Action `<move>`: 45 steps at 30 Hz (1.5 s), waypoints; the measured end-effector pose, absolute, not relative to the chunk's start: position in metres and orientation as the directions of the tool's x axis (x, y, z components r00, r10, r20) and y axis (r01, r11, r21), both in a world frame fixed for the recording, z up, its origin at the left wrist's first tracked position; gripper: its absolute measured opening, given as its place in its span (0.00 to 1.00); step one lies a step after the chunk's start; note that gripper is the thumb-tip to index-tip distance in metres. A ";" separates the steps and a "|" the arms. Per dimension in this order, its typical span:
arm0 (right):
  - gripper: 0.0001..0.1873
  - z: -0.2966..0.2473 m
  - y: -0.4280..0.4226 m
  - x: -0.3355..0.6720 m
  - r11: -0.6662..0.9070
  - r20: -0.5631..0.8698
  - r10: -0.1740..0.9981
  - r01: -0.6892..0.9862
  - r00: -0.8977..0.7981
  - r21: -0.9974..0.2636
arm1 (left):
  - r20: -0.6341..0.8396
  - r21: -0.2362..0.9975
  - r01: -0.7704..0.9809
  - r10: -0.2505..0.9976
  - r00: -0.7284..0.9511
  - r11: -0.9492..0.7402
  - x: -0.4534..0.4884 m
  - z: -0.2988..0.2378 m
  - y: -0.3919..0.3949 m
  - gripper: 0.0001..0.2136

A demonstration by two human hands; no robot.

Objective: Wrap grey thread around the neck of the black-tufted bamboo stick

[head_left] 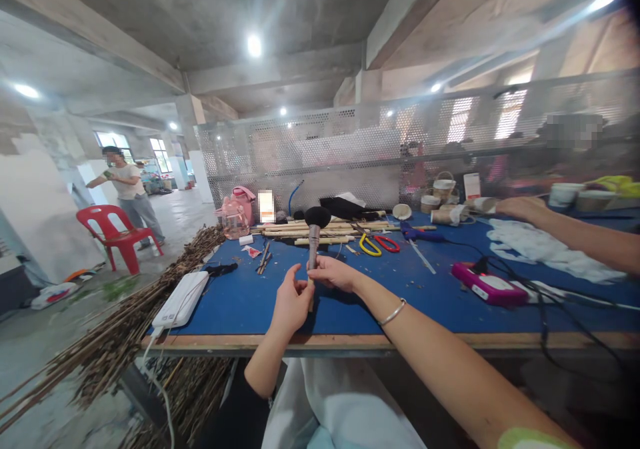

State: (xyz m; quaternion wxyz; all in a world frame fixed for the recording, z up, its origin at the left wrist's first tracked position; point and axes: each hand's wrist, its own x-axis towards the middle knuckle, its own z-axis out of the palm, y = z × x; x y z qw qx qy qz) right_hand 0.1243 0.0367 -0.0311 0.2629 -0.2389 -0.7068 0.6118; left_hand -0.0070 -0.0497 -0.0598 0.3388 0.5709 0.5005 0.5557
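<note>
Just above the blue tabletop I hold an upright stick with a dark round head [318, 218] and a greyish, banded upper shaft. My left hand [294, 299] is closed around its lower, pale end, with the index finger raised. Higher up, my right hand [334, 274] pinches the shaft between thumb and fingers; a bracelet circles that wrist. Beyond my hands lie pale sticks [325, 240], yellow-handled scissors [370, 244] and red-handled scissors [387, 243]. A few short brown twigs [265, 262] rest to the left.
At left are a white power strip [183, 299], a pink clear jug [234, 219] and bundled branches [150, 302]. Right are a blue glue gun [423, 234], a magenta box [487, 286] with cables and a co-worker's arm [565, 226]. Another person stands behind a red chair [117, 232].
</note>
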 end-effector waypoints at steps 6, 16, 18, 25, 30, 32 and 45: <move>0.18 -0.030 0.036 0.124 0.136 0.074 0.663 0.023 -0.745 -0.990 | 0.325 0.928 0.259 0.923 -0.208 -0.268 -0.006 -0.060 -0.049 0.27; 0.19 -0.035 0.040 0.127 0.106 0.064 0.640 0.005 -0.766 -0.994 | 0.277 0.955 0.155 0.946 -0.168 -0.252 -0.007 -0.060 -0.049 0.31; 0.19 -0.036 0.041 0.127 0.104 0.060 0.629 0.008 -0.775 -0.995 | 0.295 0.947 0.175 0.945 -0.141 -0.269 -0.007 -0.061 -0.050 0.29; 0.19 -0.035 0.040 0.125 0.132 0.073 0.648 0.017 -0.759 -0.991 | 0.304 0.944 0.204 0.927 -0.222 -0.261 -0.006 -0.059 -0.049 0.32; 0.20 -0.034 0.038 0.125 0.123 0.079 0.650 0.002 -0.756 -0.992 | 0.253 0.964 0.138 0.939 -0.232 -0.226 -0.006 -0.058 -0.049 0.38; 0.20 -0.033 0.037 0.125 0.110 0.074 0.650 -0.002 -0.756 -0.994 | 0.247 0.967 0.119 0.943 -0.222 -0.225 -0.006 -0.058 -0.050 0.38; 0.18 -0.034 0.039 0.126 0.125 0.063 0.644 0.024 -0.763 -0.992 | 0.305 0.944 0.203 0.925 -0.225 -0.262 -0.005 -0.059 -0.048 0.37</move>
